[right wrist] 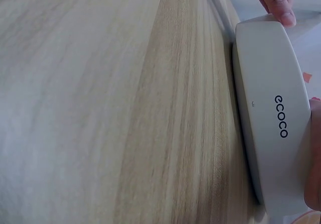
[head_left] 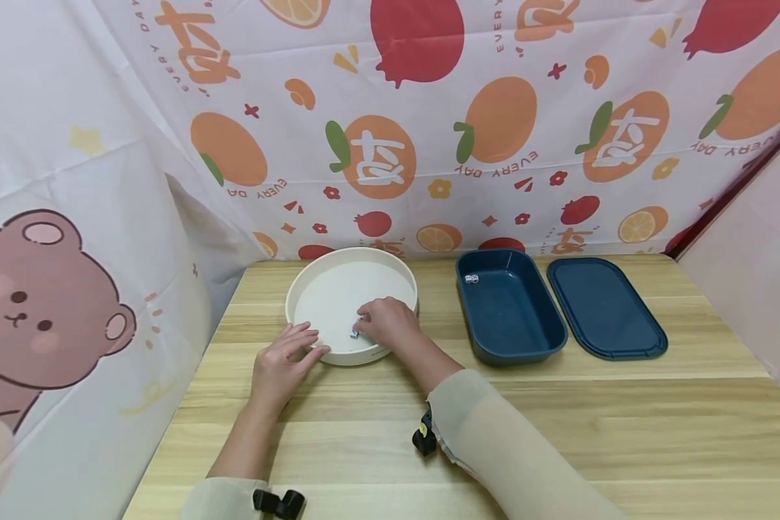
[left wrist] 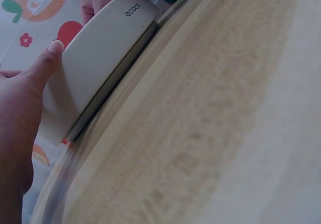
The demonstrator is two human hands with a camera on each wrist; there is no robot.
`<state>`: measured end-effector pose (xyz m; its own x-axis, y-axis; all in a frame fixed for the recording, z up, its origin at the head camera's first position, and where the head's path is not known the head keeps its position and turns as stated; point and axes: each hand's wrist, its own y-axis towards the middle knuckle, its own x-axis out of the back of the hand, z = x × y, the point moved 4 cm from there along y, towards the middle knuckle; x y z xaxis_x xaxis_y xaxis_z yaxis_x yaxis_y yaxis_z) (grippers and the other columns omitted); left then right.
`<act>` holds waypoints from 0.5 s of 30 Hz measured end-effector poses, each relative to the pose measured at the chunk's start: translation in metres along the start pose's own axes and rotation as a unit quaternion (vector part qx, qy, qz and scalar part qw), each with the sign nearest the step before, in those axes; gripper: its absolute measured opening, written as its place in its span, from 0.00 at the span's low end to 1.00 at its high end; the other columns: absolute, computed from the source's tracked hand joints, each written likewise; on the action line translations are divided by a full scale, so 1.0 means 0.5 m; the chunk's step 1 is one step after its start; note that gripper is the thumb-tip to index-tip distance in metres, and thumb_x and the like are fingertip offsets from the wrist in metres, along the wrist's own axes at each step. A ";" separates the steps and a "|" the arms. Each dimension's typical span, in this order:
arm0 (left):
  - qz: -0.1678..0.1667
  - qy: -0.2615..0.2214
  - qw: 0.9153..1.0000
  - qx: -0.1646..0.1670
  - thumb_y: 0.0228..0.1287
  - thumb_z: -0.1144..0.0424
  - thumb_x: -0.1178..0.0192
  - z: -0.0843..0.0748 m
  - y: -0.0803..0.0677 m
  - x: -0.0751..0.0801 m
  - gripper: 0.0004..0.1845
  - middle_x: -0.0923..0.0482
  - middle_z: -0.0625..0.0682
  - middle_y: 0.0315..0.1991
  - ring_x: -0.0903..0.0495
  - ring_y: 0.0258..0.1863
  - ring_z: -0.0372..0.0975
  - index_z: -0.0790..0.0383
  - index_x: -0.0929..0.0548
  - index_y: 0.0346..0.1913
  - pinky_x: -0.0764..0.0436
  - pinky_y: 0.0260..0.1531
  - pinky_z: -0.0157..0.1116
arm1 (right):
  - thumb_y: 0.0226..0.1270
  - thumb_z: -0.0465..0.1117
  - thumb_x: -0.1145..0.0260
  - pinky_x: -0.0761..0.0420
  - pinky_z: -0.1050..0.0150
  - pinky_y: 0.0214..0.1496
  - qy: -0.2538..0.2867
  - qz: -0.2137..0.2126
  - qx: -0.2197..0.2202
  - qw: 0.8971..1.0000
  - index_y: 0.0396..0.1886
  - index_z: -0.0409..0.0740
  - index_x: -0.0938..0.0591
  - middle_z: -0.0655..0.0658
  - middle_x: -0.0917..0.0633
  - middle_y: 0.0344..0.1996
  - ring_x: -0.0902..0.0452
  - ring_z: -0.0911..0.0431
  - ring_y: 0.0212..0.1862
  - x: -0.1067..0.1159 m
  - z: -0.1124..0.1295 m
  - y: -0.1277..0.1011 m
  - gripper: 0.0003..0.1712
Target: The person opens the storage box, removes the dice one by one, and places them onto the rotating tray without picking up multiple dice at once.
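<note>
- Nearest the head camera are two pale sleeves, the right sleeve (head_left: 494, 440) crossing the wooden table (head_left: 559, 433) from the lower edge, the left sleeve (head_left: 224, 498) at the bottom border.
- The table's near and right parts lie bare; a printed fruit curtain (head_left: 429, 130) hangs along the far edge and a bear-print sheet (head_left: 52, 303) closes off the left side.
- A white round tray (head_left: 312, 289) sits left of centre; its outer wall, marked "ecoco", shows in both wrist views (right wrist: 273, 113).
- The left hand (head_left: 282, 365) lies with fingers nearly straight, fingertips resting on the tray's near-left rim, holding nothing.
- The right hand (head_left: 390, 323) reaches over the near rim into the tray, fingers curled down at a small die (head_left: 354, 334) lying on the tray floor; whether it is pinched or only touched cannot be told.
- Right of the tray stands a dark blue box (head_left: 526, 339), a second small die (head_left: 471, 279) in its far-left corner.
- The blue lid (head_left: 607, 310) lies flat just beside the box.
</note>
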<state>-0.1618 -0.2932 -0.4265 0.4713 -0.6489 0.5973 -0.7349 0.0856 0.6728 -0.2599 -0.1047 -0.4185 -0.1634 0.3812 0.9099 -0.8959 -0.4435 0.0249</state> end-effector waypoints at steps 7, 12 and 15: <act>-0.009 -0.006 1.000 -0.010 0.41 0.65 0.20 -0.003 0.000 0.000 0.16 0.11 0.57 0.38 0.14 0.49 0.51 0.67 0.10 0.36 0.24 0.65 0.50 | 0.63 0.55 0.30 0.16 0.64 0.49 0.008 -0.004 0.001 1.000 0.51 0.59 0.13 0.59 0.11 0.36 0.18 0.61 0.45 0.000 -0.001 -0.001 0.17; -0.014 -0.004 1.000 -0.015 0.40 0.65 0.20 -0.002 -0.001 -0.001 0.16 0.11 0.57 0.37 0.14 0.48 0.51 0.67 0.10 0.36 0.23 0.63 0.51 | 0.65 0.54 0.31 0.17 0.62 0.56 0.010 -0.010 0.006 1.000 0.53 0.58 0.14 0.57 0.12 0.46 0.18 0.59 0.52 0.002 0.000 -0.004 0.18; -0.014 -0.005 1.000 -0.015 0.40 0.65 0.20 -0.002 0.000 -0.002 0.16 0.11 0.57 0.37 0.14 0.48 0.51 0.67 0.10 0.36 0.23 0.63 0.52 | 0.66 0.53 0.32 0.17 0.61 0.59 0.010 -0.033 0.018 0.999 0.53 0.57 0.14 0.56 0.13 0.51 0.18 0.57 0.55 0.007 -0.002 -0.004 0.18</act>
<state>-0.1618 -0.2919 -0.4268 0.4862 -0.6585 0.5744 -0.7071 0.0898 0.7014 -0.2591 -0.1017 -0.4159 -0.1138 0.4272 0.8970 -0.8893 -0.4463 0.0998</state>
